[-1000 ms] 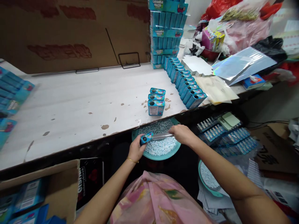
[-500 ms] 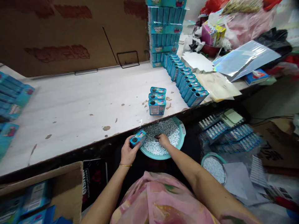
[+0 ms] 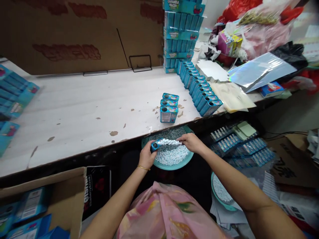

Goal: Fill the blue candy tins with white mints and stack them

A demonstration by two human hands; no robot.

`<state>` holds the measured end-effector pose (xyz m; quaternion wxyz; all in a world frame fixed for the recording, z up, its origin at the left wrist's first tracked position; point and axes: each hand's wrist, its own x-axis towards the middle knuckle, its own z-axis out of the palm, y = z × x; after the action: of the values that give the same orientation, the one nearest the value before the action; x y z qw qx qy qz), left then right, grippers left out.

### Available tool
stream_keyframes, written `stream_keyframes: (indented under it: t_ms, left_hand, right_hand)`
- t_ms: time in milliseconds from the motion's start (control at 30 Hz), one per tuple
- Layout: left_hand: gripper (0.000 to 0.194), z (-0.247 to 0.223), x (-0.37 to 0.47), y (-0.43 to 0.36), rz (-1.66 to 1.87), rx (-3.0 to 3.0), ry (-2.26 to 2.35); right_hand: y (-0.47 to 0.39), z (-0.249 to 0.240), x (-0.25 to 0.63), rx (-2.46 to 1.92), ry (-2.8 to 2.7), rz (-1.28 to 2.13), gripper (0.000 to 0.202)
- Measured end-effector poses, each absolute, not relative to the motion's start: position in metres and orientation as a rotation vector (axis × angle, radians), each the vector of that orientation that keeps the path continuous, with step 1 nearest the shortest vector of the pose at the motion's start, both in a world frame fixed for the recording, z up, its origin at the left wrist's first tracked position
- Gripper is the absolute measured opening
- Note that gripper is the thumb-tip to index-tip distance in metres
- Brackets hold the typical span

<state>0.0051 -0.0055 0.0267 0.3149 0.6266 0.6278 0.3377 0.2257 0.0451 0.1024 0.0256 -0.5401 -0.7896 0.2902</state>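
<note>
My left hand (image 3: pixel 147 156) grips a small blue box (image 3: pixel 156 145) above the left part of a turquoise basin (image 3: pixel 192 156), which holds many small white and pale blue pellets. Heaped white pellets (image 3: pixel 170 142) stretch from the box towards my right hand (image 3: pixel 190 142). The fingers of that hand are pinched together at the far end of the heap; whatever implement carries the pellets is hidden under them. Three blue boxes (image 3: pixel 168 114) stand in a short row on the white table just beyond the basin.
Along the right of the white table (image 3: pixel 82 113) runs a row of blue boxes (image 3: pixel 199 91), ending near stacked packs (image 3: pixel 183 35). A cardboard carton (image 3: pixel 67 199) with blue boxes is at lower left. A smaller basin (image 3: pixel 230 207) of pellets sits at lower right.
My right hand has risen out of the pellets and a heaped load now reaches the box. My left hand has moved right, and the box in it is turned towards the load.
</note>
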Motion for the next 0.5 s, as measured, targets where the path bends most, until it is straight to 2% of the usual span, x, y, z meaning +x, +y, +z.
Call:
stream_keyframes:
  t_ms: [233, 500]
  left_hand:
    - [0.039, 0.026, 0.019, -0.006, 0.776, 1.748, 1.646]
    - [0.039, 0.018, 0.014, -0.005, 0.824, 1.706, 1.628]
  right_hand:
    - [0.032, 0.150, 0.184, -1.693, -2.971, 0.286, 0.024]
    - [0.028, 0.155, 0.167, -1.551, -3.061, 0.097, 0.023]
